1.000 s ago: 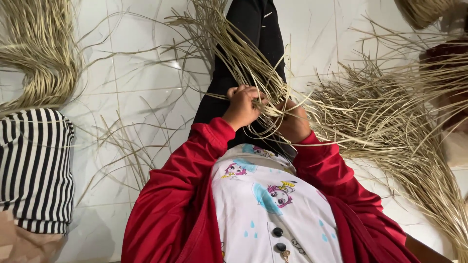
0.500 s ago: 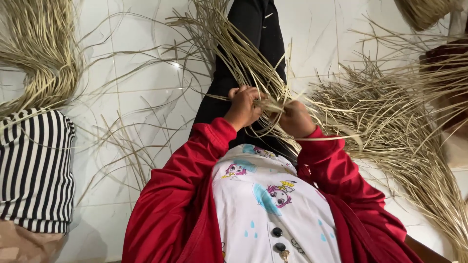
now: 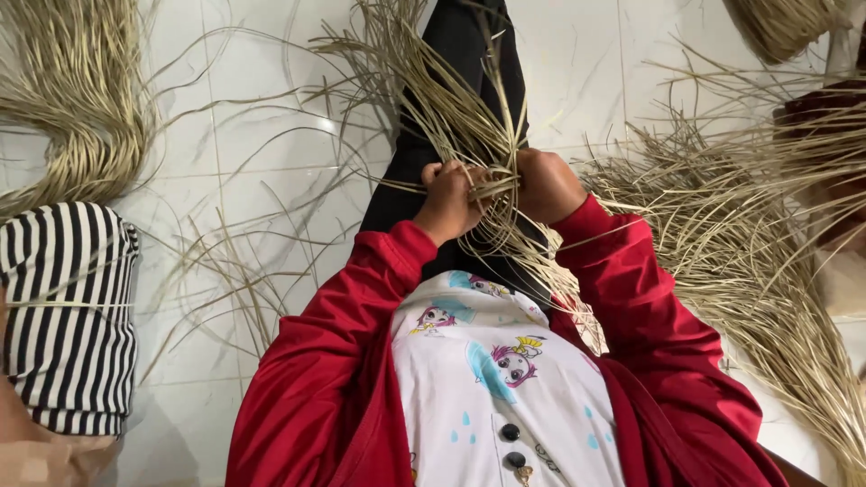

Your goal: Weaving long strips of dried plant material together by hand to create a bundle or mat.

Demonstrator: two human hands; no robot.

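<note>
I look down my own front: red sleeves, a white printed shirt, a black-trousered leg (image 3: 469, 54) stretched out ahead. Over that leg lies a bundle of pale dried straw strands (image 3: 433, 99). My left hand (image 3: 448, 200) is closed on strands at the bundle's near end. My right hand (image 3: 548, 185) is closed on the same strands just to the right, the two hands almost touching. Loose ends fan out past my fingers and hang toward my lap.
A thick heap of straw (image 3: 740, 243) spreads over the white tiled floor (image 3: 271, 135) on the right. Another curved bunch (image 3: 81, 108) lies far left. A person in a black-and-white striped garment (image 3: 68, 316) sits at the left. Stray strands litter the tiles between.
My right hand has risen from low beside my lap and moved up level with my left hand, pulling strands upward. The left hand has barely moved.
</note>
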